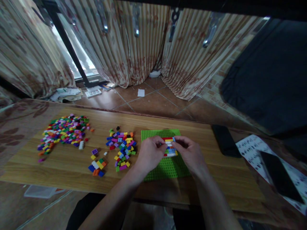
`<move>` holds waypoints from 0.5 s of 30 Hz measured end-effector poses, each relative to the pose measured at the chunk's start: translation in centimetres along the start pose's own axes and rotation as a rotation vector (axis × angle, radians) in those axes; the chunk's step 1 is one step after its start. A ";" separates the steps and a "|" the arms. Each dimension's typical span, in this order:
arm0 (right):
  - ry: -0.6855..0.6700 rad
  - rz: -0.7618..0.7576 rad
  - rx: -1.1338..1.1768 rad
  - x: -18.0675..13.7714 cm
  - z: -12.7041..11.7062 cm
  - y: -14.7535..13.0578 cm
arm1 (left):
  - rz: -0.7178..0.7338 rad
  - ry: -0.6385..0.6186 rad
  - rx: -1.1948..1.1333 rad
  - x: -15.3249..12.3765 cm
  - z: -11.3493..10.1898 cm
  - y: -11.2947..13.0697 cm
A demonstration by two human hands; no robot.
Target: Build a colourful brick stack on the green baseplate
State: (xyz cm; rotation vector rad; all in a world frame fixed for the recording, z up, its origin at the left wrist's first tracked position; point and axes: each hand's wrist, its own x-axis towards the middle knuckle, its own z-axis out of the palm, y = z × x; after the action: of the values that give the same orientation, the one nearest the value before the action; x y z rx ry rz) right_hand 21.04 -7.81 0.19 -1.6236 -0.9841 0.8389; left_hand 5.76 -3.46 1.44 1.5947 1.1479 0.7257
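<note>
Wooden table (216, 179), hands (150, 154) (189, 153) on brick stack (169, 147)

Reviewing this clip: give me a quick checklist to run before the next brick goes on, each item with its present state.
1. Green baseplate lies flat on the wooden table: ok.
2. Brick stack sits on the baseplate: ok.
3. Left hand steadies the stack's left side: ok.
4. Right hand touches the stack's right side: ok.
5. Loose bricks lie beside the left hand: ok.
6. Top brick pressed fully down: cannot tell, fingers cover it.
</note>
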 end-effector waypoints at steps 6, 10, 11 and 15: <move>0.015 -0.001 -0.057 0.1 0.3 0.4 | -0.056 0.048 -0.076 0.5 0.3 -0.2; 0.042 -0.034 -0.049 0.2 0.6 0.8 | -0.092 0.057 -0.161 0.8 0.5 -0.2; 0.057 -0.062 -0.052 0.2 0.8 0.8 | -0.102 0.073 -0.174 0.9 0.5 -0.2; 0.070 -0.150 -0.088 0.2 1.2 0.9 | -0.120 0.159 -0.226 1.0 0.9 -0.3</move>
State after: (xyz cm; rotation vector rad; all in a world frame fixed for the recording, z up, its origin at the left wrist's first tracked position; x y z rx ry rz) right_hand 20.26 -7.28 -0.93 -1.6197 -1.0917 0.6409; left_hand 6.85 -2.82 0.75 1.2865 1.2185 0.8821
